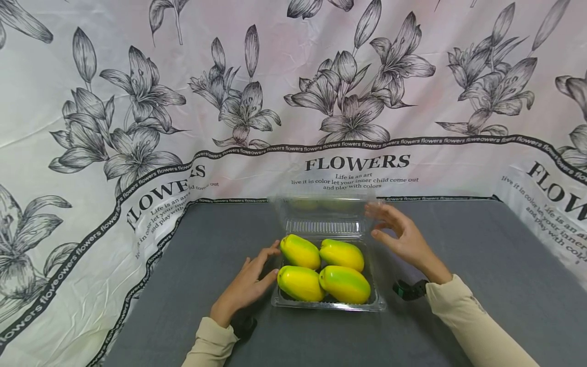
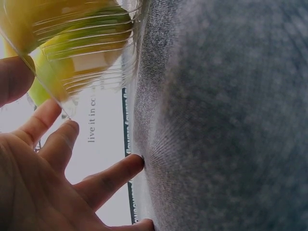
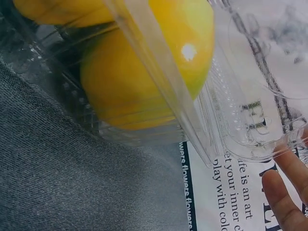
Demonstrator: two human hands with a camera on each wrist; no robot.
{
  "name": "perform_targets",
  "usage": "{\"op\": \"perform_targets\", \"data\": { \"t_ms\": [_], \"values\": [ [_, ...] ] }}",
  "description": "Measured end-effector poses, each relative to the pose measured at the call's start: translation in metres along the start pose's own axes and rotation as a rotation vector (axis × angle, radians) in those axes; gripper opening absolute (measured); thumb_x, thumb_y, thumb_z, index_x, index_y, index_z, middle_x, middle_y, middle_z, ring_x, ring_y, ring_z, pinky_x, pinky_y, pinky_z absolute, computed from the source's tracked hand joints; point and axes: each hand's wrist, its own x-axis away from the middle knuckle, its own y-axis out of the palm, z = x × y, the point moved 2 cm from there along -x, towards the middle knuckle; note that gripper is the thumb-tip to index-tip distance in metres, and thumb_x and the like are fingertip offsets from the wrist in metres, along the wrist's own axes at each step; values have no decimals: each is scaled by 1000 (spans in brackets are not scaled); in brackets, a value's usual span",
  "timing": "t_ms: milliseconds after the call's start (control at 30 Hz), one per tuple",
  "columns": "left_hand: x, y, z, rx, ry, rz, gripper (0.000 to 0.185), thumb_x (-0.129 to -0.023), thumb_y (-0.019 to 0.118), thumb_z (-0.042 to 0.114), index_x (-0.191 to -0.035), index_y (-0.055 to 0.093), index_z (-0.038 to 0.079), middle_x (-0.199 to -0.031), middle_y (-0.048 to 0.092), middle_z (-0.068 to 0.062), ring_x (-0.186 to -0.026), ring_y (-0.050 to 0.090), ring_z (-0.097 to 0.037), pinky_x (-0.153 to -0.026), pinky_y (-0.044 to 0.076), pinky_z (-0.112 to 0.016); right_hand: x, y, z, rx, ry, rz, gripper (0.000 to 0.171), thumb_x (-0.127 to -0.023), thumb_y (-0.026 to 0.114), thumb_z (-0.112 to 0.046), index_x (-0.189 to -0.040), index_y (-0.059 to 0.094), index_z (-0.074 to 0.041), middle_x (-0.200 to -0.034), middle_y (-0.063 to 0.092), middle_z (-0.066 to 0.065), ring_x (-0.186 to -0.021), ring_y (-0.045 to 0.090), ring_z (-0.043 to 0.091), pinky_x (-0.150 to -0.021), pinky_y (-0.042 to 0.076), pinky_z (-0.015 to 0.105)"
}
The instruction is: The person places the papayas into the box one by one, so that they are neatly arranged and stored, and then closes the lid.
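while its lid [image 1: 321, 209] stands open, clear box [image 1: 330, 303] holds four yellow-green mangoes [image 1: 323, 267].

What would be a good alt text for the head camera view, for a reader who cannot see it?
Four yellow-green mangoes lie in a clear plastic clamshell box with its lid raised, on a grey table. The left hand rests at the box's left side; the right hand is open at the lid's right edge. A flower-printed cloth hangs behind.

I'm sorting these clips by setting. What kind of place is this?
Probably a staged tabletop setup: a grey cloth table walled by a flower-print backdrop, with only a clear clamshell box of mangoes.
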Motion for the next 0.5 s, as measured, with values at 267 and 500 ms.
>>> {"op": "perform_targets", "data": {
  "t_ms": [267, 500],
  "values": [
    [1, 0, 2, -3, -9, -12, 47, -107, 51, 41, -150, 39, 24, -170, 20, 10, -157, 25, -27, -119, 1, -76, 9, 0, -1, 20, 30, 8, 55, -95, 65, 5, -147, 47, -1, -143, 61, 4, -122, 60, 1, -97, 51, 19],
    [0, 0, 2, -11, -8, -1, 47, -107, 51, 41, -150, 40, 25, -170, 21, 9, -157, 26, -29, -119, 2, -77, 21, 0, -5, 106, 139, 25, 55, -98, 67, -7, -149, 47, -6, -139, 46, -30, -115, 55, -5, -93, 46, 9]
  ]
}}
